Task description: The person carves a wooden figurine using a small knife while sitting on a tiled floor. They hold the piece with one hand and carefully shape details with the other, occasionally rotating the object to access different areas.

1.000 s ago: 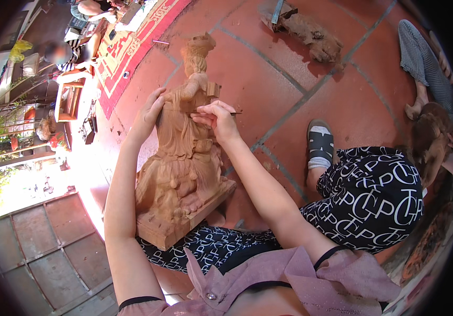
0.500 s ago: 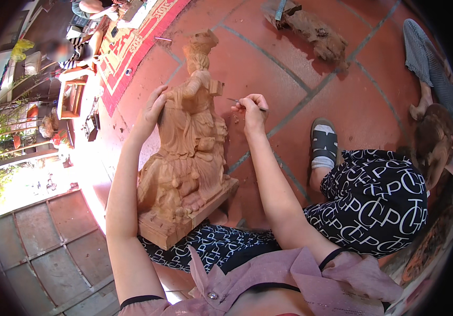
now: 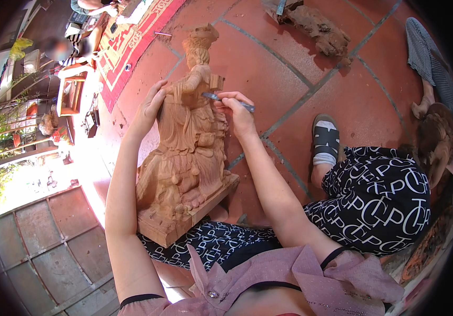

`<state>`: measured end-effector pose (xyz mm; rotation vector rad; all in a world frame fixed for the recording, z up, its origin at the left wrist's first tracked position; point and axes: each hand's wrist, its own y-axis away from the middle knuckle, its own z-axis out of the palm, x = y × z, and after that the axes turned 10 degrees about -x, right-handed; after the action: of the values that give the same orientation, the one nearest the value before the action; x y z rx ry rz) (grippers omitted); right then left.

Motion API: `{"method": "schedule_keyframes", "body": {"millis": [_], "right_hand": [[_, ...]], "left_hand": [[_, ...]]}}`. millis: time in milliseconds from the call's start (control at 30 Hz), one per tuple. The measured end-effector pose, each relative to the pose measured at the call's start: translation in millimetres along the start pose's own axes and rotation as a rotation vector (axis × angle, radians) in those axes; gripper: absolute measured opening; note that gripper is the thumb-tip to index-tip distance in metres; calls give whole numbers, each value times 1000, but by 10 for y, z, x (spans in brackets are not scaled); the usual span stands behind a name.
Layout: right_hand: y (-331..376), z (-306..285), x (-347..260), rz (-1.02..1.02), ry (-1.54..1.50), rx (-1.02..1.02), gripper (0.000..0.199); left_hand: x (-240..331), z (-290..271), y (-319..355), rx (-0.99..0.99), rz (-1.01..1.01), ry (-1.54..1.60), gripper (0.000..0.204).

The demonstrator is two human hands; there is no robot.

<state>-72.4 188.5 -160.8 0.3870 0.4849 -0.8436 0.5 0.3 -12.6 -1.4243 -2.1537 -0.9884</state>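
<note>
A carved wooden statue (image 3: 184,142) of a draped figure leans away from me, its block base resting by my leg. My left hand (image 3: 151,105) holds its left side near the carved arm, the fingertips curled at the edge. A slim carving knife (image 3: 247,107) with a grey handle is pinched between the fingers of my right hand (image 3: 237,113). Its blade tip points left and lies over the figure's chest; whether it touches the wood I cannot tell.
Rough driftwood (image 3: 321,34) lies on the red tiled floor (image 3: 268,68) beyond. A red patterned mat (image 3: 126,50) stretches at the far left, with people sitting nearby. Another person's leg (image 3: 425,95) and a brown wooden piece (image 3: 437,137) are at the right.
My right hand has moved left, carrying the carving knife from beside the statue to over its chest. My left hand stays on the statue, which looks slightly more upright.
</note>
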Motion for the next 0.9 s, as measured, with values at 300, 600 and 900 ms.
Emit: {"method": "schedule_keyframes", "body": {"millis": [300,600,900], "right_hand": [[101,-55,241,31,-38,232,14],[92,87,116,44,-110,90,18],[44,-116,299,79,-222,198,20]], "left_hand": [[65,9,3,-8,-25,7,54],[-9,6,-3,-23,-26,70,54],[73,10,-18,-24,-8,-23,54]]}}
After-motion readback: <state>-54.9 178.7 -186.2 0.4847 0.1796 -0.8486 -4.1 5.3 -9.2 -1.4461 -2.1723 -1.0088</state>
